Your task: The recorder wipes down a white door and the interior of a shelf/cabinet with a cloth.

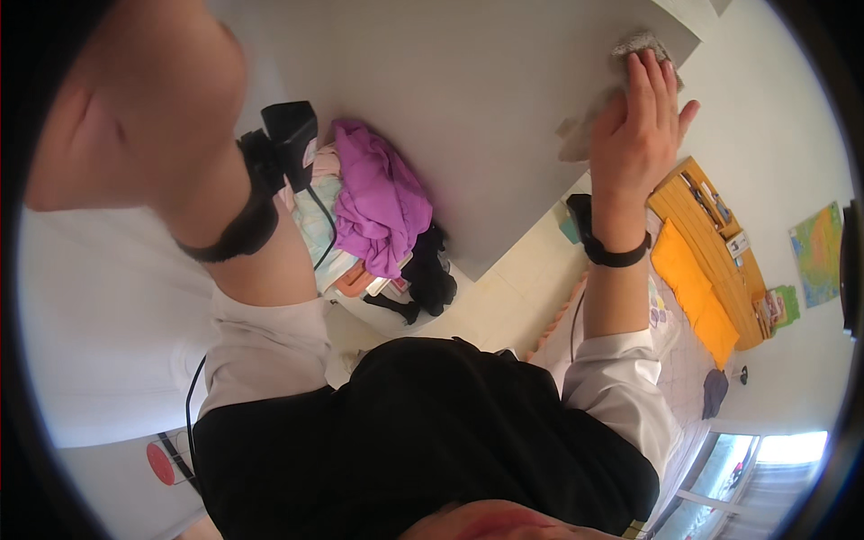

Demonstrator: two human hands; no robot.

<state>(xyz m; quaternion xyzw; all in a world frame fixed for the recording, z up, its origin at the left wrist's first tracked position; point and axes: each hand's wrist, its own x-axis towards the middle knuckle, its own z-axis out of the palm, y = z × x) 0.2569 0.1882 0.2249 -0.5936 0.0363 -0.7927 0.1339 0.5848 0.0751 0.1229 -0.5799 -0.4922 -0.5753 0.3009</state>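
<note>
Up at the right, my right hand [641,130] lies with its fingers stretched over a greyish fuzzy cloth [641,41], holding it against a broad grey panel [468,117]. The cloth shows past the fingertips near the panel's upper right corner. A darker reflection or shadow lies on the panel beside the hand. Very close and blurred, my left hand [135,108] is raised at the upper left, its fingers out of sight. Both wrists wear black straps, and a black boxy device [290,133] sits on the left one.
Left of the panel's lower part is a heap of clothes with a purple garment [373,198] and black cloth [432,279]. At the right stand a bed with an orange pillow [693,288] and a wooden headboard shelf [711,243]. A window [765,468] is at the lower right. Thin black cables hang near my arms.
</note>
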